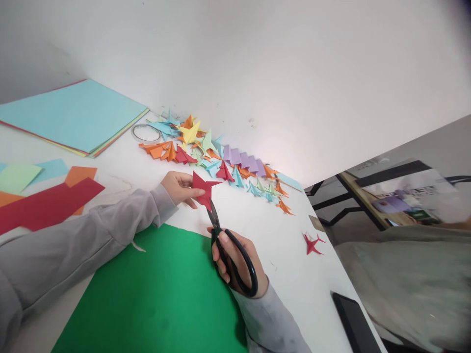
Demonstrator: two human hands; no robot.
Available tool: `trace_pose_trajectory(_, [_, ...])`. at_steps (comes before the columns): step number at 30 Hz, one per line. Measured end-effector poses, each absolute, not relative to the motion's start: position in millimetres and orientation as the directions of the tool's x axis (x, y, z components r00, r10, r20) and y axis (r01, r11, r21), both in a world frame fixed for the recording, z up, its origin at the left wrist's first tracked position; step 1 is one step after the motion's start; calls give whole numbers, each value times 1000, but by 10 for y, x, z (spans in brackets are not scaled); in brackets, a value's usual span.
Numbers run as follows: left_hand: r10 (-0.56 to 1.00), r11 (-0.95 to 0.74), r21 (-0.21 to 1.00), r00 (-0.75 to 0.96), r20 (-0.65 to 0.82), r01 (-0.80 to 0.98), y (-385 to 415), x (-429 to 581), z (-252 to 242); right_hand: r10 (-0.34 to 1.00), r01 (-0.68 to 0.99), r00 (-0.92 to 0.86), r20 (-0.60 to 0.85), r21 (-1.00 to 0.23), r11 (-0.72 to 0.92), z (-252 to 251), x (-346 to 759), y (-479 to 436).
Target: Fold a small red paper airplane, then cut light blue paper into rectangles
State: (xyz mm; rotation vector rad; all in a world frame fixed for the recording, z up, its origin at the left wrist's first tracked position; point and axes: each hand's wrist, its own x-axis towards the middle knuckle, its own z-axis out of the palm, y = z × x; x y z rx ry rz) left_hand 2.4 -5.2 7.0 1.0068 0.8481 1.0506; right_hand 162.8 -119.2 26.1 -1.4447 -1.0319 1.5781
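My left hand (181, 188) pinches a red folded paper piece (202, 189) with pointed corners, thumb on top, above the white table. Black-handled scissors (216, 223) are gripped in my right hand (239, 260), fingers through the loops. Their blades reach up to the lower edge of the red paper; whether they are closed on it I cannot tell. Beneath both hands lies a large green sheet (158, 294). Just beyond, a long heap of folded paper shapes (189, 132) in several colours runs across the table.
Large coloured sheets (77, 115) are stacked at the back left, beside a tape roll (146, 133). Red paper strips (51, 203) and small coloured pieces lie at left. A red paper shape (313, 243) and a dark phone-like device (355, 321) sit near the right table edge.
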Motion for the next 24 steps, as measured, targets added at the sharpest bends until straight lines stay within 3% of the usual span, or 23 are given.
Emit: trace_pose_trajectory(24, [949,163,948,308,-75,-273,-58,12,59,922,44,-75,-379,-925,-376,264,1623,-1193])
